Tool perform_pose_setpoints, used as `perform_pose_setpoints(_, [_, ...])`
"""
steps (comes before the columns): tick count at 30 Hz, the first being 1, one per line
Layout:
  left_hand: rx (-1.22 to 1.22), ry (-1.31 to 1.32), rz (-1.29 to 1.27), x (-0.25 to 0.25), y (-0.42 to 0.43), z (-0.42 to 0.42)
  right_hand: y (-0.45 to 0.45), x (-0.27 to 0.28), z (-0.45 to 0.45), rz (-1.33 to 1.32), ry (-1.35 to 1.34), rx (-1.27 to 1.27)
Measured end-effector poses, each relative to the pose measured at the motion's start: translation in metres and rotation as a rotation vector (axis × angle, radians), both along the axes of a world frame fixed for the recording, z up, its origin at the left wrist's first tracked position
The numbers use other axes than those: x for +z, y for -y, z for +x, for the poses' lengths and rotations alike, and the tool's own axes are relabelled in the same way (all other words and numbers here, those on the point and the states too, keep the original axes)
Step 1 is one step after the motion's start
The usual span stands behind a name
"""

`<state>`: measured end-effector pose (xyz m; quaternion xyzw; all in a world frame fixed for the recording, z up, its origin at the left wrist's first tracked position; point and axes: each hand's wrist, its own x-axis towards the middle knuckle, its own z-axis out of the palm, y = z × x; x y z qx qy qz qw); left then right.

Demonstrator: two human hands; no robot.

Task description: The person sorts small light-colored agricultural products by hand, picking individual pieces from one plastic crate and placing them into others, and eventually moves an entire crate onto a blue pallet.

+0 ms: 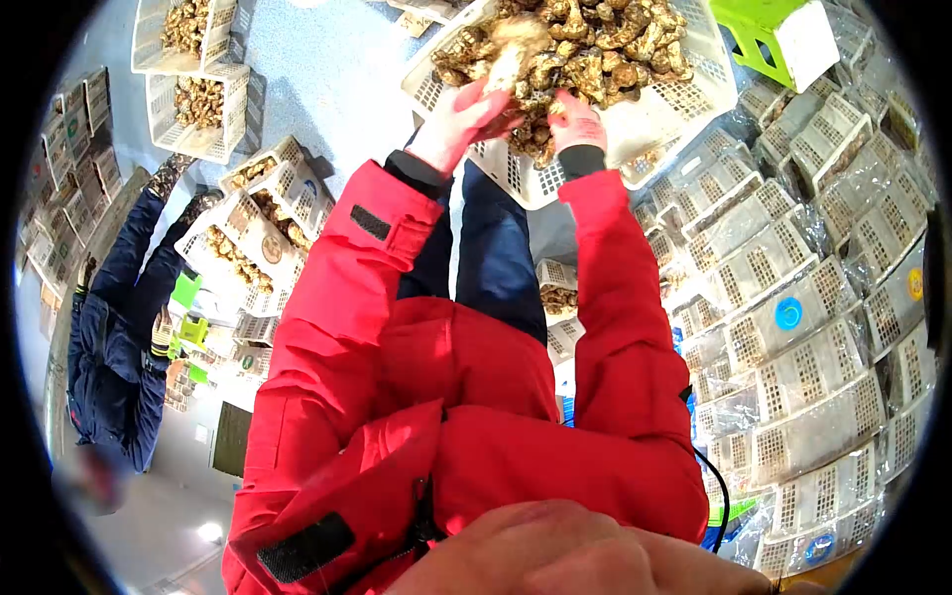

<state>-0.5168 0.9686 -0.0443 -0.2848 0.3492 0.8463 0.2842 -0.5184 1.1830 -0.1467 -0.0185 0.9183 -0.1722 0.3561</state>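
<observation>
Brown, knobbly mushrooms [615, 45] with pale stems fill the white perforated crate [694, 104] at the top of the head view. My left hand [461, 124] is over the crate's near left side, fingers apart. Just beyond its fingertips is a pale mushroom [511, 59], smeared by motion; I cannot make out any firm hold on it. My right hand [578, 124] is low among the mushrooms at the near side, its fingers curled against a small mushroom. Part of that grip is hidden by the back of the hand.
Stacked white crates [793, 387] with clear plastic film line the right side. A green-and-white stool [769, 40] stands at upper right. More mushroom crates [198, 109] sit on the blue floor at left. Another person [119, 327] in dark clothes bends nearby.
</observation>
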Motion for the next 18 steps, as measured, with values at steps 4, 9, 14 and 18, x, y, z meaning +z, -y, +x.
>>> perform_pose_setpoints(4, [-0.138,-0.132,-0.098,0.004,-0.017,-0.022,-0.034,0.018,-0.001,-0.88,0.359,-1.065])
perform_pose_setpoints(9, [-0.455,-0.189,-0.468,-0.019,-0.033,0.024,-0.013,0.066,-0.013,-1.024,0.588,-0.926])
perform_pose_setpoints(14, [-0.699,-0.044,-0.677,-0.007,-0.022,0.031,-0.009,0.046,-0.017,-0.995,0.655,-1.067])
perform_pose_setpoints(18, [-0.217,0.321,-0.144,-0.026,0.013,0.069,-0.005,-0.027,0.004,-0.1,0.05,-0.012])
